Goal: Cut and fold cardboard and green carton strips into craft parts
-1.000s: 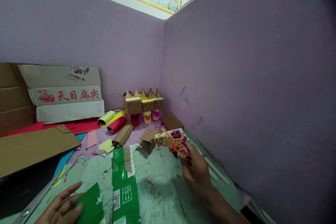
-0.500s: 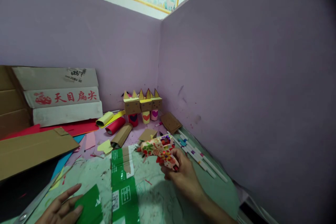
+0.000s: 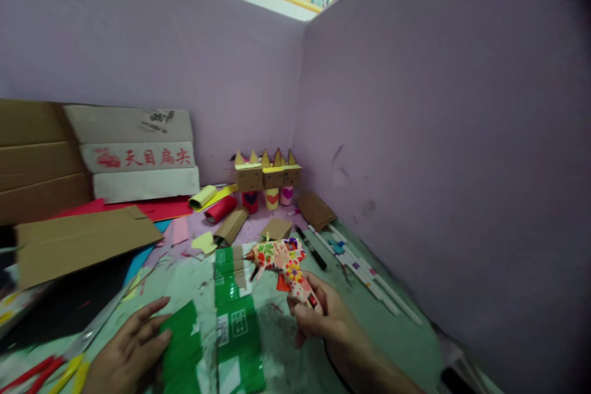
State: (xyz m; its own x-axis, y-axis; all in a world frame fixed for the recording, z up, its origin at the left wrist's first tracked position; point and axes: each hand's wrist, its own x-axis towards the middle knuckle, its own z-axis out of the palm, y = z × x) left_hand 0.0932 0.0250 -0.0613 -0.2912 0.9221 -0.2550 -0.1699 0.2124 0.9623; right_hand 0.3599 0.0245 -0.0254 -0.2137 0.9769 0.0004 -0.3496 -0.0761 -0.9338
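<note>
My right hand [image 3: 318, 314] grips the handle of a flower-patterned hot glue gun [image 3: 279, 255], its nozzle pointing left over the table. At the lower left, my left hand [image 3: 132, 341] holds the left edge of a green cardboard piece [image 3: 182, 345] between thumb and fingers; some fingers are hidden. Just right of that piece lies a larger green printed cardboard strip [image 3: 237, 326], below the nozzle. Scissors [image 3: 87, 335] with red and yellow handles rest beside my left hand.
Cardboard cat figures [image 3: 249, 178] stand in the corner. Paper rolls [image 3: 220, 209] and a folded cardboard tube [image 3: 231, 226] lie before them. Markers [image 3: 369, 277] line the right wall; a black pen [image 3: 311, 249] lies nearer. Large cardboard [image 3: 83, 246] lies left, with a printed box panel [image 3: 143, 157] behind.
The view has swung left, bringing the scissor handles into sight. My right hand has tilted the glue gun and sits lower on its handle. The left hand stays at the green piece.
</note>
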